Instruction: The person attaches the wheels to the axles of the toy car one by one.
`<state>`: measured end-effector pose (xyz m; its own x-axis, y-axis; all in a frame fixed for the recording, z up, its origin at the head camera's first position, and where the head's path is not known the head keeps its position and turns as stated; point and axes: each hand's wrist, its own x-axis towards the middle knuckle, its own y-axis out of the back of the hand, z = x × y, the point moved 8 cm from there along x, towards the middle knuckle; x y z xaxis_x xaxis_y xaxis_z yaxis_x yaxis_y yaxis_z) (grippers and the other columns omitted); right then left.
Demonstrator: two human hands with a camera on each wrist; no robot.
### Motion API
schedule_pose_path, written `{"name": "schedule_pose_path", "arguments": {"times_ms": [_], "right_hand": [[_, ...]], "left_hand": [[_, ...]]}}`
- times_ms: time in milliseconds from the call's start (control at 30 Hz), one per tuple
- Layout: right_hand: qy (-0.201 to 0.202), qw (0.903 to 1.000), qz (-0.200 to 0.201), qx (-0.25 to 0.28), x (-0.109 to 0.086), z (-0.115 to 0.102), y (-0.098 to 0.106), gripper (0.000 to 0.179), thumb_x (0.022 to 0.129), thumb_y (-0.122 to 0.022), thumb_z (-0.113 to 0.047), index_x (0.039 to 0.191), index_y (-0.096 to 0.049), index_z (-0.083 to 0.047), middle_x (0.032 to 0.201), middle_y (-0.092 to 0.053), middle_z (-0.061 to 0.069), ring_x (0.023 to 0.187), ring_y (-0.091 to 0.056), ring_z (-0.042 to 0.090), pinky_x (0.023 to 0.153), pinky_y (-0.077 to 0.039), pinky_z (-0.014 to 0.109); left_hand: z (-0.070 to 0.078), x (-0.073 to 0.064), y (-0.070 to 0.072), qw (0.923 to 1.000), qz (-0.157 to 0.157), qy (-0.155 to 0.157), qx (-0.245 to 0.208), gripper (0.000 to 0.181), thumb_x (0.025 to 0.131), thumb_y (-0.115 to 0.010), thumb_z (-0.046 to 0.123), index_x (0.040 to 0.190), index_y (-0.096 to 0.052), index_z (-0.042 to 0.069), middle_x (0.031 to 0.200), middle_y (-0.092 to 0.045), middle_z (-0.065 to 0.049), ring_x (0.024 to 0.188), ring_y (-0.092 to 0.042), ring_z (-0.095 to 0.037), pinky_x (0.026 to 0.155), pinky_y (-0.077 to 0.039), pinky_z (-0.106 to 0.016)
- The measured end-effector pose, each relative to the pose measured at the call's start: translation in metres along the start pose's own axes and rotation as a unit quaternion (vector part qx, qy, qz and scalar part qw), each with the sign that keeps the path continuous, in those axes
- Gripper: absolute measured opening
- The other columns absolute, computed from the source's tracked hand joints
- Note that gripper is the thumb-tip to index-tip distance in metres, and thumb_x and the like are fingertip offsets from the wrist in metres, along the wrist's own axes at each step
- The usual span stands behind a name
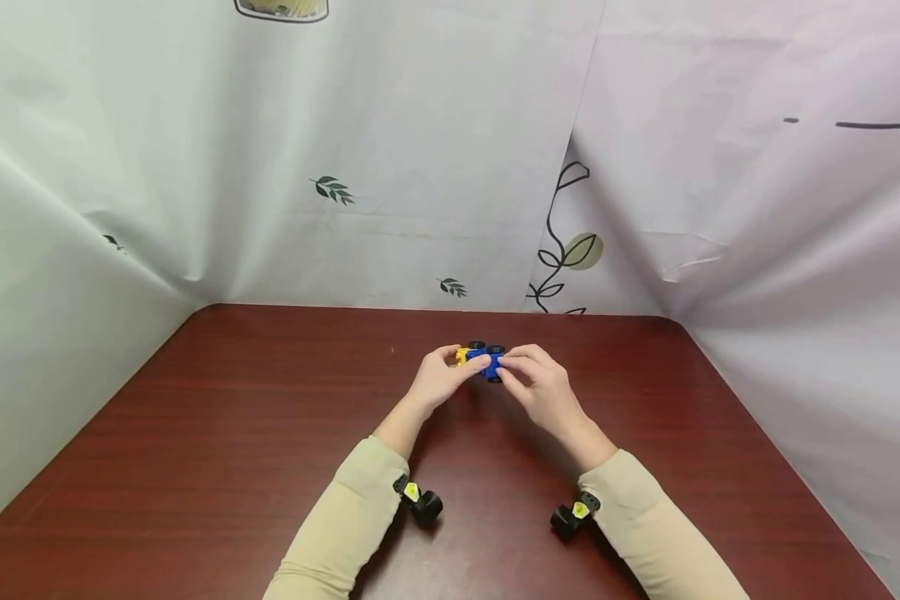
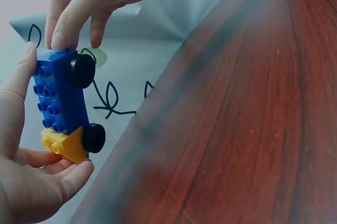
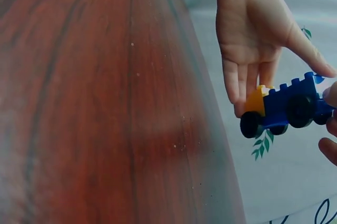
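Note:
A toy car [image 2: 68, 95] built of blue and yellow studded blocks, with black wheels [image 2: 93, 138], is held up over the table. My left hand [image 1: 435, 382] grips it, fingers at the yellow block [image 2: 66, 142] and thumb along the studded side near the far blue end. At that blue end, the fingertips of my right hand [image 1: 546, 390] pinch the car; in the left wrist view the right thumb presses right at its edge. In the right wrist view the right hand shows only as fingertips [image 3: 331, 121] at the frame's edge.
The dark red wooden table [image 1: 232, 433] spreads beneath both forearms. White fabric [image 1: 420, 150] printed with leaves hangs behind it and along both sides. A small black camera [image 1: 424, 505] sits at the left wrist, another camera [image 1: 567, 522] at the right.

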<state>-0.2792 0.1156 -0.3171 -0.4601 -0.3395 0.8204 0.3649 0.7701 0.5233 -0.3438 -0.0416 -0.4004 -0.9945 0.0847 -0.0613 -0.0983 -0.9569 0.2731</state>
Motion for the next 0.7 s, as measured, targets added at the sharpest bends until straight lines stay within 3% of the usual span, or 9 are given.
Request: {"name": "schedule_pose_path", "arguments": {"times_ms": [167, 333, 467, 700], "right_hand": [[-0.009, 0.9996, 0.023, 0.012, 0.000, 0.005, 0.005, 0.020, 0.074, -0.076, 0.001, 0.093, -0.073, 0.001, 0.093, -0.067, 0.010, 0.082, -0.065, 0.018, 0.068, -0.057, 0.026], [-0.031, 0.9987, 0.036, 0.016, 0.000, 0.012, 0.006, 0.021, 0.075, -0.075, 0.003, 0.096, -0.072, 0.001, 0.094, -0.068, 0.011, 0.080, -0.066, 0.019, 0.065, -0.057, 0.029], [-0.072, 0.9969, 0.028, 0.014, 0.000, 0.020, 0.004, 0.020, 0.080, -0.071, 0.001, 0.099, -0.073, 0.000, 0.097, -0.068, 0.011, 0.083, -0.066, 0.020, 0.066, -0.058, 0.032], [-0.155, 0.9878, -0.011, 0.015, -0.003, 0.035, -0.001, 0.019, 0.087, -0.065, -0.005, 0.104, -0.072, -0.001, 0.102, -0.068, 0.011, 0.085, -0.066, 0.020, 0.068, -0.058, 0.033]], "left_hand": [[-0.002, 0.000, -0.005, 0.9987, -0.023, 0.030, -0.034, 0.097, 0.073, -0.068, 0.064, 0.142, -0.039, 0.001, 0.139, -0.048, -0.017, 0.108, -0.062, -0.026, 0.092, -0.052, -0.039], [-0.003, 0.000, -0.002, 0.9965, -0.023, 0.046, -0.066, 0.095, 0.075, -0.064, 0.067, 0.138, -0.044, -0.001, 0.134, -0.052, -0.017, 0.108, -0.063, -0.026, 0.091, -0.052, -0.039], [0.000, 0.001, 0.004, 0.9949, -0.012, 0.051, -0.086, 0.091, 0.078, -0.060, 0.067, 0.136, -0.046, -0.002, 0.130, -0.054, -0.018, 0.108, -0.062, -0.028, 0.090, -0.053, -0.039], [0.001, -0.003, 0.010, 0.9947, -0.001, 0.061, -0.082, 0.086, 0.083, -0.056, 0.064, 0.134, -0.046, -0.004, 0.124, -0.058, -0.021, 0.105, -0.063, -0.026, 0.087, -0.054, -0.036]]}}
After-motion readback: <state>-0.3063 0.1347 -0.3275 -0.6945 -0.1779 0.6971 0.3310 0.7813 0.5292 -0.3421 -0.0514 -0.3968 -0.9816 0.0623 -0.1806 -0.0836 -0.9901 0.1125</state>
